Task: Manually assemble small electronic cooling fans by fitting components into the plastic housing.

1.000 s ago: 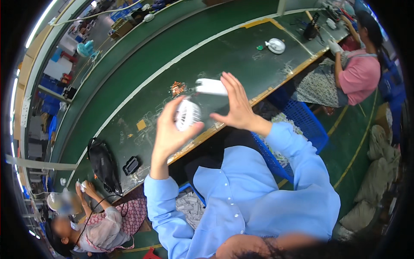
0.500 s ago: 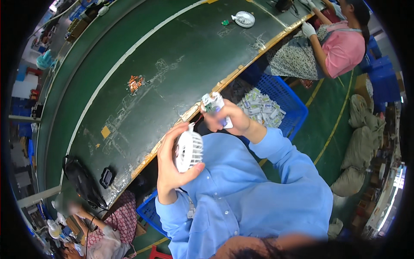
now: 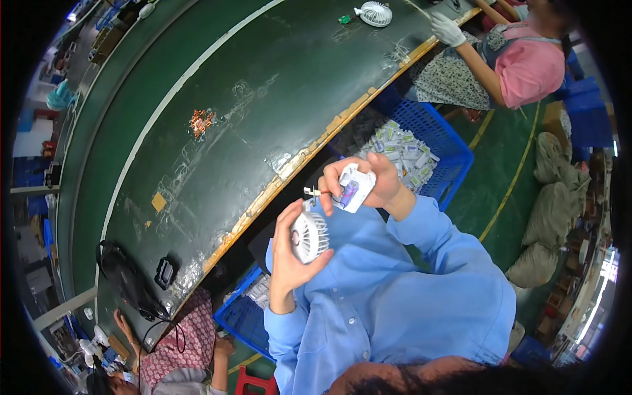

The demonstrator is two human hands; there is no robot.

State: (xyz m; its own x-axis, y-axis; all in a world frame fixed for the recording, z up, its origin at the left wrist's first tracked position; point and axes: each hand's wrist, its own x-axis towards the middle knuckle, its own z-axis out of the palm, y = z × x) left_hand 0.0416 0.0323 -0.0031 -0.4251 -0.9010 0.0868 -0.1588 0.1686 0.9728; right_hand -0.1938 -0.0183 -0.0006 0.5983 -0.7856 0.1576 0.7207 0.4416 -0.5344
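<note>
My left hand point(image 3: 284, 253) is wrapped round a small white fan head point(image 3: 311, 238), its ribbed guard turned to the right. In my right hand point(image 3: 386, 187) is a white plastic casing point(image 3: 361, 182), its open side showing a purple cylindrical battery point(image 3: 349, 193). A small pale connector piece point(image 3: 311, 192) stands out between the two hands, just above the fan head; what it joins cannot be made out. Both hands are held close together in front of my blue shirt, off the bench edge point(image 3: 283, 181).
On the green bench point(image 3: 217, 171) lie another white fan point(image 3: 376, 14), a small green part point(image 3: 344, 20), a copper-coloured heap point(image 3: 201, 122), a black tray point(image 3: 165, 271) and a black bag point(image 3: 128, 280). A blue basket point(image 3: 457, 164) holds white pieces. A co-worker's gloved hand point(image 3: 447, 29) rests near the far end.
Both hands have shifted right with their pieces. My right hand has turned the casing, so its battery side now shows plainly. The far co-worker's gloved hand has moved left over the bench.
</note>
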